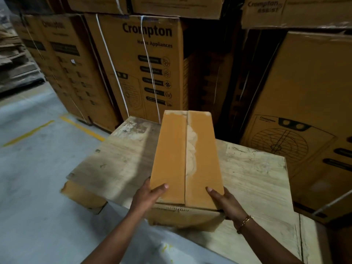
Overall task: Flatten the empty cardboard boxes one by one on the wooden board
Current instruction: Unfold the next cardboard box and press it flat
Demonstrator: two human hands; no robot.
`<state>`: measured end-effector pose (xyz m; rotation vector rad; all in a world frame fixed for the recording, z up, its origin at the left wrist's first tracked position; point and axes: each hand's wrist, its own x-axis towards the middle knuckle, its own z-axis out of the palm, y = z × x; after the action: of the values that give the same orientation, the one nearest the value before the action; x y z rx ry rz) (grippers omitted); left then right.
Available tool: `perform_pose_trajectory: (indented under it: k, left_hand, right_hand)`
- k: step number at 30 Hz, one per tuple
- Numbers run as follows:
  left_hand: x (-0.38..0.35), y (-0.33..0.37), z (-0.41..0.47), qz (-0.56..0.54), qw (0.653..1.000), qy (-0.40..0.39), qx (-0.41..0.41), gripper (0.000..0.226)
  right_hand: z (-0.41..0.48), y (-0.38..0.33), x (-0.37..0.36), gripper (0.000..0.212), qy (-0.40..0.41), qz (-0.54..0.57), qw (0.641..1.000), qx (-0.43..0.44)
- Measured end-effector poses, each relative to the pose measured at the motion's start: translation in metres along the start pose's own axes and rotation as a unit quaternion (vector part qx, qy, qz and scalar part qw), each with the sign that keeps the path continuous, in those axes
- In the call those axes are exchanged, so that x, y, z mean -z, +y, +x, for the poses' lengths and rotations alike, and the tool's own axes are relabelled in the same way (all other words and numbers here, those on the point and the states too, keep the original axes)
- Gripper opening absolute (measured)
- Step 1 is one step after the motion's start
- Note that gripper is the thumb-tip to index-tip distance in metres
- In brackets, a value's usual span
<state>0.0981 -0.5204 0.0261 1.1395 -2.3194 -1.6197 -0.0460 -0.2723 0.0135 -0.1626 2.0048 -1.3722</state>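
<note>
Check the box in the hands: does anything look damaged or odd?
Yes. The box has a pale, ragged strip along its centre seam, on the right flap, where the brown surface layer looks torn away. Similar scuffs mark its far edge. Both flaps lie closed.

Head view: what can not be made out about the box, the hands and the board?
Head view only:
Fingers of the left hand and right hand: hidden by the cardboard box; only thumbs show.
Its inside: closed top flaps hide it.
Near end of the wooden board: cut by the bottom edge.
Small print on the stacked cartons: blurred.
</note>
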Motion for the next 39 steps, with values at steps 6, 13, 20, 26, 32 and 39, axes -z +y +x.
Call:
perform_pose_trajectory:
  k: [6, 13, 20, 26, 32, 39]
  left_hand:
    - [-0.005, -0.025, 0.011, 0.137, 0.989, 0.033, -0.036, 0.104]
    - [-0.004, -0.028, 0.019, 0.395, 0.901, 0.025, -0.179, 0.08]
    - [0.002, -0.025, 0.026, 0.447, 0.858, -0.002, -0.253, 0.076]
    - [-0.023, 0.005, 0.016, 0.458, 0.801, -0.131, -0.364, 0.07]
    - [-0.017, 0.036, 0.014, 0.449, 0.807, -0.174, -0.342, 0.046]
    - [0.076, 0.05, -0.008, 0.264, 0.913, 0.043, -0.307, 0.035]
  right_hand:
    - [0.018, -0.005, -0.017, 0.114, 0.091, -0.236, 0.966, 0.05]
    - [0.01, -0.057, -0.073, 0.079, 0.035, -0.573, 0.777, 0.257]
    - [-0.014, -0.093, -0.056, 0.058, 0.121, -0.626, 0.732, 0.239]
    - [-0.049, -0.083, 0.019, 0.061, 0.241, -0.62, 0.744, 0.066]
    - [-0.029, -0.008, 0.022, 0.057, 0.112, -0.527, 0.841, -0.052]
    - [-0.023, 0.003, 0.016, 0.048, 0.081, -0.451, 0.889, 0.004]
